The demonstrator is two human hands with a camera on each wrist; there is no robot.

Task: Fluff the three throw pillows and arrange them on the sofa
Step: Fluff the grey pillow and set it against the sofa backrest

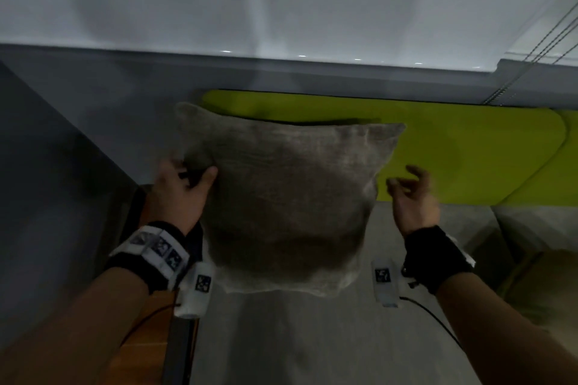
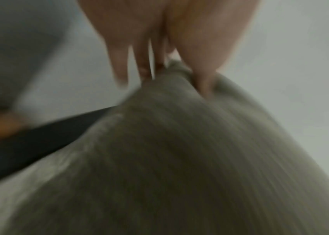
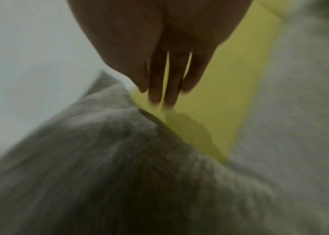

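- head view: a grey-brown throw pillow (image 1: 287, 197) is held up on edge over the grey sofa seat (image 1: 312, 337), its upper part in front of the lime-green backrest (image 1: 469, 153).
- the left hand (image 1: 179, 194) grips the pillow's left side below the upper left corner, the thumb pressed on the front face and the fingers behind the fabric.
- the right hand (image 1: 413, 197) sits just beside the pillow's right edge, fingers loosely curled and spread, holding nothing; whether a fingertip brushes the fabric cannot be told through the blur.
- both wrists wear black bands with white marker blocks, and a thin black cable (image 1: 438, 319) runs from the right one.
- a grey wall with a pale upper part stands behind the sofa; a strip of orange-brown wood (image 1: 147, 334) shows at lower left.
- left wrist view: blurred; the left hand (image 2: 159, 44) pinches a fold at the top of the pillow (image 2: 179, 159), thumb dug into the cloth on one side and fingers on the other.
- a dark band (image 2: 29, 146) and a bit of orange-brown surface lie off to the left.
- right wrist view: blurred; the right hand (image 3: 165, 55) has its fingers straight, close together and free of the pillow (image 3: 109, 174), which fills the lower frame.
- behind the fingers runs the green backrest (image 3: 230, 79), with the grey seat (image 3: 290, 127) to the right.
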